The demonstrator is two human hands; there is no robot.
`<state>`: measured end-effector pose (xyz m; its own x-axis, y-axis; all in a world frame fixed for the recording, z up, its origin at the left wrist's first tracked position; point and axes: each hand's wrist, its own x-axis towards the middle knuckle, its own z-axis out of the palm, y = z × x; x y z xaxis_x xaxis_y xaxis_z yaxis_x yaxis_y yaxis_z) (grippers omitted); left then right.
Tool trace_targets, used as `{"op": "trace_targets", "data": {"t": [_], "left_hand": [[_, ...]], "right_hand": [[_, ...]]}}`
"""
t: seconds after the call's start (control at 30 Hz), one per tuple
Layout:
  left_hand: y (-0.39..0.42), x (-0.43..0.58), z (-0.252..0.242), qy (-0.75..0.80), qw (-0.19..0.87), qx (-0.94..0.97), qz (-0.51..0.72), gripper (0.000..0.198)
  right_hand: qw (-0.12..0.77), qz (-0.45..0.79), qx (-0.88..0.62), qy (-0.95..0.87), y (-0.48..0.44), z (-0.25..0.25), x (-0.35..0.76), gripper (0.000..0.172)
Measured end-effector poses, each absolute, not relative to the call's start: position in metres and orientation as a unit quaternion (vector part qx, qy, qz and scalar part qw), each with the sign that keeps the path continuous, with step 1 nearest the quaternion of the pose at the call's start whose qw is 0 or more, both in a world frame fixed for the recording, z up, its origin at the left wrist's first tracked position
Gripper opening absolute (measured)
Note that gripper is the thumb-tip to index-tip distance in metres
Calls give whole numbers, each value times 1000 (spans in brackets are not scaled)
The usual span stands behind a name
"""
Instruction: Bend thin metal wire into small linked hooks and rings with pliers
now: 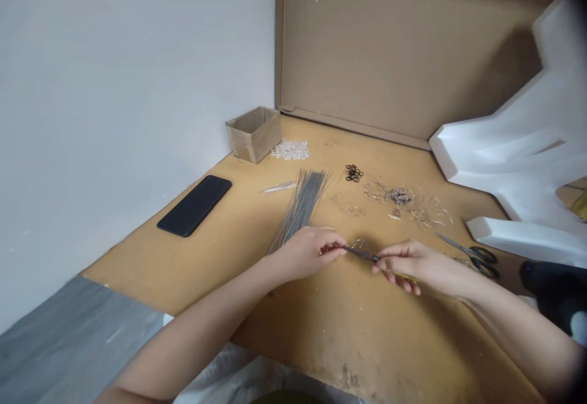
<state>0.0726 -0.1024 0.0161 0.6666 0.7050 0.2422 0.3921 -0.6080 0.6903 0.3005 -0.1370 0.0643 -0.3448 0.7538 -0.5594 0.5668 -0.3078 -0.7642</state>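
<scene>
My right hand (408, 262) is closed around long-nose pliers (363, 253) with dark jaws and a yellow handle. The jaws point left, toward my left hand (320, 248). That hand is closed in a pinch at the pliers' tip; what its fingers grip is too small to make out. Beneath and beyond my left wrist lies a bundle of thin grey wires (303, 202). A small bent wire piece (358, 244) shows just behind the pliers.
Scissors (472, 253) lie at the right, before white foam (504, 233). Farther back are tangled wire pieces (419, 205), black rings (353, 173), clear beads (291, 149) and a small cardboard box (255, 138). A black phone (195, 206) lies left, near the wall.
</scene>
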Motion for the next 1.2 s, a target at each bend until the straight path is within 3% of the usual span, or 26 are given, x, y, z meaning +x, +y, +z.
{"op": "trace_targets", "data": {"t": [0.13,0.3,0.47,0.63,0.77,0.93,1.07,1.2], "left_hand": [[-102,74,14,309,361,835,278,18],[-98,75,4,309,615,661,298,23],[-90,73,-1,349,644,603,316,26],[-89,71,6,360,640,604,310,26],[-91,72,9,372,639,609,286,27],[-91,72,12,371,633,619,282,23],[-95,74,13,378,606,640,281,20],[-99,76,10,378,587,662,272,19]], "right_hand": [[93,629,-543,-549,-142,63,300,24],[130,651,-504,-553,-147,63,299,27],[161,605,-501,-598,-152,62,305,31],[211,392,-604,-661,-152,41,315,35],[154,131,-643,-739,-151,9,306,27],[129,-17,-615,-778,-152,-17,290,23],[156,0,-612,-775,-151,-17,288,25],[290,229,-594,-715,-148,4,284,29]]}}
